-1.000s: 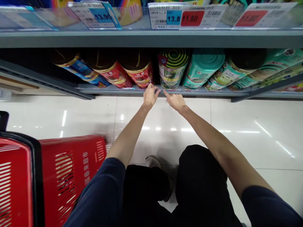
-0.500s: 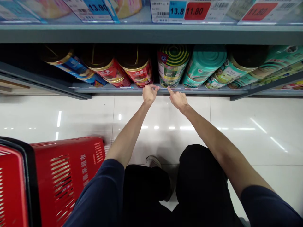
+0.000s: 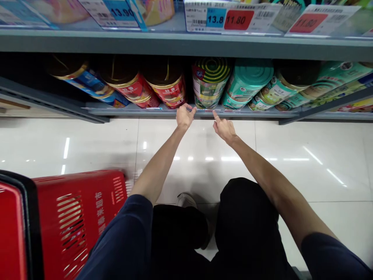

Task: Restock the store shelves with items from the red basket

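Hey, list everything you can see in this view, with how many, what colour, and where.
Upper shelf edge: one, grey, across the top.
Price labels: three clear, white with blue or red panels, above that edge.
Red tins: two, red and gold, lower shelf, centre-left.
Blue tin: one, left of those.
Striped-lid tin: one, green and yellow, centre.
Teal tin: one, right of it.
Dark-lidded tin: one, pale green, further right.
Lower shelf lip: one, grey, under the tins.
Shopping basket: at least one, red, bottom left.
Floor tiles: many, glossy white.
Left hand: one, at the lip.
Right hand: one, just below the lip.
Trousers: one pair, black, bottom centre.
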Motion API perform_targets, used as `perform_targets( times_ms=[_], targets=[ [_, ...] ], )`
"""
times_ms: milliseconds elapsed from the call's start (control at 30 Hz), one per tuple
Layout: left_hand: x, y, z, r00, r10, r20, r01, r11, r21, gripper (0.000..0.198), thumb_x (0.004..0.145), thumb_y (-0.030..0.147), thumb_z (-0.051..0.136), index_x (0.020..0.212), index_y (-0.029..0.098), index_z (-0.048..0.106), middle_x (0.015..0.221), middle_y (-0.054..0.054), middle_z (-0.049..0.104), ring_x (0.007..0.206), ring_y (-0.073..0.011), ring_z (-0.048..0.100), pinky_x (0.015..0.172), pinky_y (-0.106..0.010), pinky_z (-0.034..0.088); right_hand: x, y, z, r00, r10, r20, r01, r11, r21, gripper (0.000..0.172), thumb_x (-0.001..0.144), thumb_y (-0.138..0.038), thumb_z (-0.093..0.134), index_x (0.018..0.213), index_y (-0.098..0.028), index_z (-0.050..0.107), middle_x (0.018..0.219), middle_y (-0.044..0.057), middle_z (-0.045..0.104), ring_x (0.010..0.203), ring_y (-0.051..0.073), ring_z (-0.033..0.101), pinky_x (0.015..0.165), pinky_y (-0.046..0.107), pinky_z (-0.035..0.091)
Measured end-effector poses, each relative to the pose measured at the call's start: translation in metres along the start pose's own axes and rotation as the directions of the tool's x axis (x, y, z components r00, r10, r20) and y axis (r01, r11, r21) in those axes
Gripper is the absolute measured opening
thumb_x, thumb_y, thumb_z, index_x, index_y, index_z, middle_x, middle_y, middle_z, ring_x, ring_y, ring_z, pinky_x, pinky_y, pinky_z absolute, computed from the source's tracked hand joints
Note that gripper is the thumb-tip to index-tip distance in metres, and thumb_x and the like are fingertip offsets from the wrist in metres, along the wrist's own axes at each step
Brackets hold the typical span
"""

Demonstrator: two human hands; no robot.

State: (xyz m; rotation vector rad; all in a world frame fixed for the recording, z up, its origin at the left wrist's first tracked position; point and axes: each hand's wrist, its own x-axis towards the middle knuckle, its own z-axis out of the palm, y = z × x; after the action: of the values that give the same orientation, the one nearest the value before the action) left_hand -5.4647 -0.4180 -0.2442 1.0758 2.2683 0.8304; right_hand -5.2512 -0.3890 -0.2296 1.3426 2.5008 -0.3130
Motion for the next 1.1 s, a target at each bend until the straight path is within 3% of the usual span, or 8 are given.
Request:
perform_targets(
  times_ms=[67,167,300,600,833,900,1000,1100],
  targets=[
    [-0.013,0.002,0.000,0.993,0.104,-0.062,-0.096,0.987,0.129,0.034,0.110,0.045,0.056,0.120,0.018,0.074,0.083,-0.008,0.075,0.085,-0.0242,0.072,0.091,-0.035,0.049,0.000,0.010,0.003,0.998,0.051,-0.026,-0.050,0.999,0.013,0.072,0.114,-0.030,0.027,0.178,-0.010,0.000,0.124,0.023,0.078,0.110,0.034,0.075,0.099,0.043,0.053],
    [-0.038,0.007,0.008,0.956,0.252,0.147,-0.290,0.882,0.372,0.046,0.110,0.043,0.050,0.148,0.022,0.066,0.096,-0.012,0.080,0.100,-0.0301,0.076,0.099,-0.040,0.049,0.001,0.019,0.007,0.997,0.053,-0.059,-0.050,0.998,0.043,0.074,0.114,-0.029,0.028,0.177,-0.010,-0.005,0.125,0.023,0.078,0.109,0.035,0.075,0.098,0.044,0.053],
    [-0.060,0.014,0.028,0.904,0.198,0.378,-0.385,0.760,0.523,0.079,0.108,0.041,0.050,0.177,0.018,0.020,0.108,-0.017,0.082,0.101,-0.0344,0.078,0.099,-0.044,0.051,0.002,0.019,0.009,0.997,0.052,-0.062,-0.049,0.997,0.054,0.078,0.112,-0.028,0.033,0.177,-0.010,-0.006,0.121,0.022,0.079,0.109,0.036,0.075,0.098,0.045,0.054],
    [-0.058,0.014,0.032,0.930,0.209,0.303,-0.349,0.764,0.543,0.076,0.106,0.028,0.045,0.177,0.016,0.020,0.105,-0.016,0.082,0.097,-0.0313,0.078,0.095,-0.042,0.053,0.005,0.019,-0.002,0.997,0.067,-0.031,-0.064,0.994,0.092,0.076,0.112,-0.027,0.029,0.176,-0.008,-0.008,0.120,0.024,0.078,0.108,0.035,0.074,0.100,0.048,0.052],
    [-0.076,0.036,0.034,0.875,0.177,0.451,-0.446,0.656,0.609,0.092,0.102,0.020,0.053,0.175,-0.002,0.002,0.113,-0.028,0.080,0.104,-0.0362,0.079,0.089,-0.043,0.055,0.002,0.019,-0.010,1.000,0.015,-0.011,-0.013,0.988,0.151,0.078,0.109,-0.025,0.039,0.176,-0.002,0.007,0.127,0.027,0.076,0.114,0.037,0.074,0.105,0.051,0.053],
    [-0.094,0.052,0.011,0.794,0.195,0.576,-0.565,0.586,0.581,0.087,0.102,0.015,0.051,0.175,-0.001,0.007,0.115,-0.029,0.079,0.108,-0.0369,0.079,0.091,-0.045,0.055,-0.018,0.021,-0.018,1.000,-0.011,-0.020,0.016,0.964,0.264,0.078,0.108,-0.027,0.046,0.175,-0.003,0.014,0.125,0.024,0.078,0.109,0.033,0.075,0.104,0.047,0.054],
    [-0.130,0.076,-0.060,0.664,0.174,0.727,-0.671,0.568,0.477,0.071,0.102,0.023,0.057,0.169,0.007,0.042,0.116,-0.025,0.080,0.113,-0.0382,0.078,0.097,-0.047,0.055,-0.077,0.022,-0.032,0.997,-0.057,-0.058,0.080,0.834,0.546,0.066,0.105,-0.031,0.053,0.167,-0.011,0.042,0.120,0.015,0.082,0.102,0.025,0.077,0.104,0.042,0.058],
    [-0.167,0.082,-0.168,0.792,0.228,0.567,-0.483,0.802,0.351,0.045,0.102,0.036,0.058,0.141,0.019,0.074,0.110,-0.013,0.084,0.101,-0.0305,0.080,0.094,-0.042,0.058,-0.156,0.021,-0.031,0.991,0.086,-0.101,0.032,0.584,0.811,0.063,0.107,-0.050,0.049,0.154,-0.010,0.058,0.128,0.020,0.079,0.115,0.028,0.077,0.106,0.046,0.061]
  ],
)
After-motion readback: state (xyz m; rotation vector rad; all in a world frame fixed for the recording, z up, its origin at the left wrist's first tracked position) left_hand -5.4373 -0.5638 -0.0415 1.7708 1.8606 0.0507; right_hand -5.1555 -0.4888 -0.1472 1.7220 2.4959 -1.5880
